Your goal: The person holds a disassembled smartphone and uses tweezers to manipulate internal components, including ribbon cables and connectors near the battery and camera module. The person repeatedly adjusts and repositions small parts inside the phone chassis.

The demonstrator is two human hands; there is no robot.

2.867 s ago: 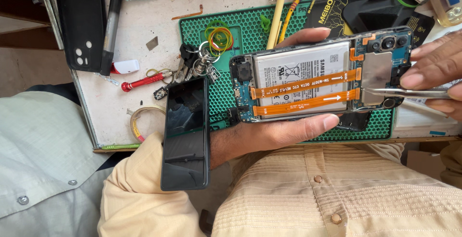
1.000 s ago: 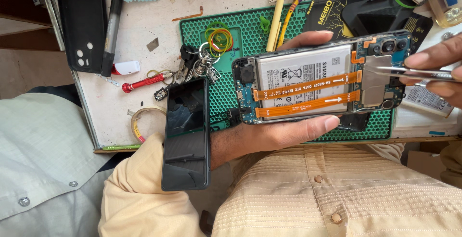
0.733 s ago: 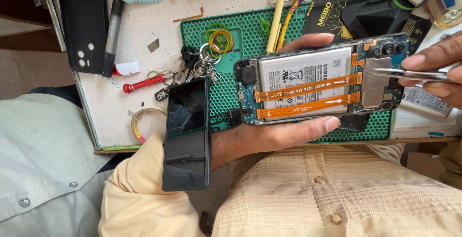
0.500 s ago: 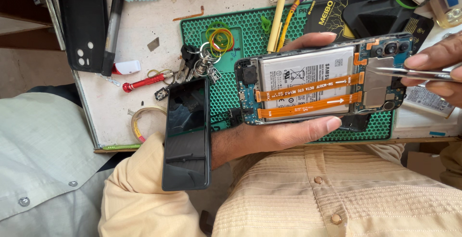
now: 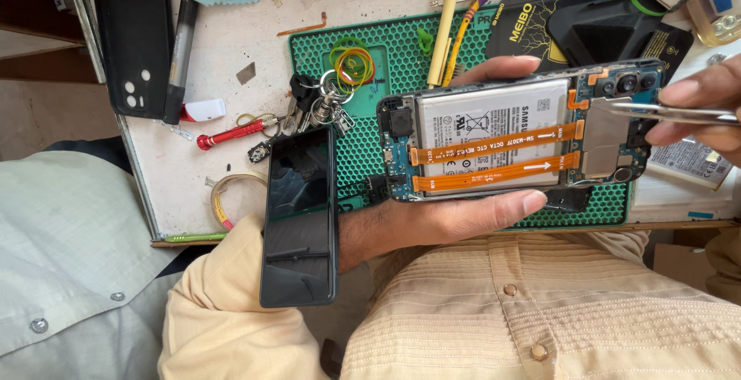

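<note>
The right hand (image 5: 698, 110) pinches a pair of metal tweezers (image 5: 664, 110) between thumb and fingers, closed firmly on their shafts. The tweezer tips reach leftward and rest on the upper edge of a silver metal shield (image 5: 606, 137) at the camera end of an opened phone (image 5: 517, 137). Whether the tips hold anything cannot be told.

The left hand (image 5: 455, 214) cradles that opened phone from beneath, back side up. Its thumb lies along the lower long edge and the fingertips curl over the upper edge, so the grip is closed around the body. The phone sits level just above a green honeycomb work mat (image 5: 363, 137), to the left of the right hand. Inside it a pale grey battery (image 5: 494, 129) fills the middle, crossed by two orange ribbon cables (image 5: 494, 164). The camera modules (image 5: 627, 83) sit at the top right corner, just above the tweezer tips.

Outward from there, a black glass screen panel (image 5: 299, 218) hangs over the table edge and rests on the left forearm's cream sleeve (image 5: 224, 310). A bunch of keys (image 5: 316, 106) and coloured rubber bands (image 5: 353, 60) lie on the mat's upper left. A red-handled screwdriver (image 5: 231, 131) and a roll of tape (image 5: 231, 195) lie on the white table (image 5: 231, 33) beside it.
</note>
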